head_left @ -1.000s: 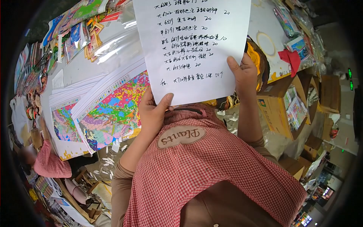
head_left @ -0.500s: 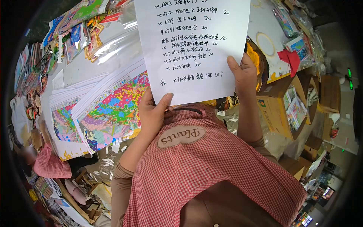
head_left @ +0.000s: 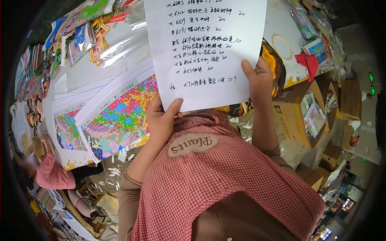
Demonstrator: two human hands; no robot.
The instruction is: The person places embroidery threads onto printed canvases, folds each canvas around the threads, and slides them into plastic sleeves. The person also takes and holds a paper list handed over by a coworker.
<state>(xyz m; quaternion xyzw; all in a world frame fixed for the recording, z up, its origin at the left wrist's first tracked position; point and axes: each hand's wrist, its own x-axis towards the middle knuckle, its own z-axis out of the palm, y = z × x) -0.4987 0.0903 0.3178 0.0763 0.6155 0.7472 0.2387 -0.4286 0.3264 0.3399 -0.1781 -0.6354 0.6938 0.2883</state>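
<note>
Though in two hands [head_left: 162,119] [head_left: 261,82], one sheet [head_left: 205,52].

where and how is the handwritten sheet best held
The handwritten sheet is probably best pinched at its blank lower margins, from left and right, thumbs in front: it is thin, flat and faces the wearer, with writing higher up. The left hand pinches the lower-left corner, the right hand the right edge.

Printed charts [head_left: 120,116], red cloth [head_left: 308,65] on white table [head_left: 278,21]
</note>
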